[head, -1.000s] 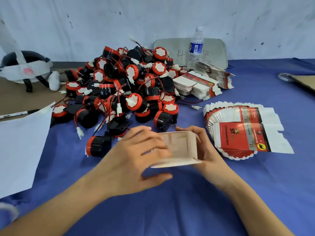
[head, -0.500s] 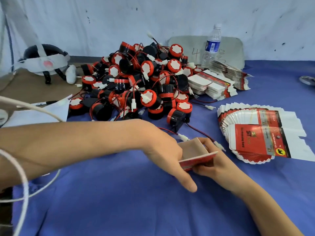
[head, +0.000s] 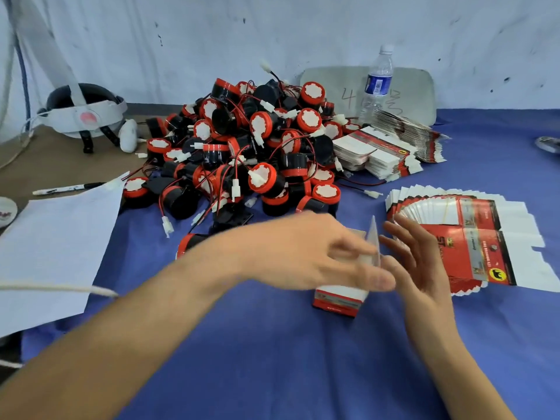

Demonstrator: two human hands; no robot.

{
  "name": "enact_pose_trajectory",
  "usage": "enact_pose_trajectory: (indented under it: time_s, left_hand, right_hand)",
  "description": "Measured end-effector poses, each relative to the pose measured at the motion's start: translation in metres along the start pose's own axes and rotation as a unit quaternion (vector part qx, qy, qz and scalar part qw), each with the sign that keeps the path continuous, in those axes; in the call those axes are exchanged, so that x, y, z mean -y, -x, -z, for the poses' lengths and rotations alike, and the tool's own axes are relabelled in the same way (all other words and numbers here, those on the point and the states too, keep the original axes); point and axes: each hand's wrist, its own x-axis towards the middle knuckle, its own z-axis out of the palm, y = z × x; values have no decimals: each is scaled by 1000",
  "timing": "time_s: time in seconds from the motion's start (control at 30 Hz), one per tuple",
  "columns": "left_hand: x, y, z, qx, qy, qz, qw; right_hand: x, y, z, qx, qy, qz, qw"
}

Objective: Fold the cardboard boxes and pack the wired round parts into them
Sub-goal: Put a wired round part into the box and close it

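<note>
A small red-and-white cardboard box stands on the blue cloth with one flap pointing up. My left hand, blurred by motion, reaches across its top with fingers stretched toward the flap. Just right of the flap my right hand is held upright, fingers straight and spread, holding nothing. Behind the hands lies a big pile of black-and-red wired round parts. One part lies apart, close to my left wrist. Flat unfolded boxes are fanned out at the right.
More flat boxes are stacked behind the pile, beside a water bottle and a grey board. A white sheet, a pen and a headset lie at the left. A white cable crosses the sheet.
The box went from lying tilted between both hands to standing on the cloth. My right hand let go of it and opened beside the flap. My left hand swept over its top.
</note>
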Motion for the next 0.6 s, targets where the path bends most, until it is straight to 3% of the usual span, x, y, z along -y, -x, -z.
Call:
enact_pose_trajectory:
  time_s: [0.07,0.1,0.17,0.23,0.3,0.33,0.4,0.47,0.53,0.6]
  left_hand:
    - [10,7,16,-96,113,-40,988]
    - [21,-3,19,-173,110,-35,978]
    - [44,-37,16,-288,15,74,955]
    - [62,-67,4,-275,-119,202,932]
    - [79,-89,-15,-251,-170,247,920]
    - [86,-96,-22,-274,-173,246,914]
    - [91,-96,-30,-358,-147,194,901]
    - [89,-88,-33,-438,-18,61,897]
    - [73,-64,-31,-477,145,-93,862]
    - [56,-37,-25,-483,163,-199,837]
  right_hand:
    - [1,3,0,19,26,39,999]
    - [1,4,-1,32,44,54,997]
    - [3,6,-5,61,102,96,988]
    - [3,6,-9,58,173,140,973]
    - [0,5,-8,31,207,168,963]
    - [-1,4,-6,13,208,169,963]
    - [-3,2,1,-22,200,144,969]
    - [-5,0,8,-55,185,115,974]
    - [-5,0,10,-72,169,104,978]
    - [-3,0,10,-66,145,98,982]
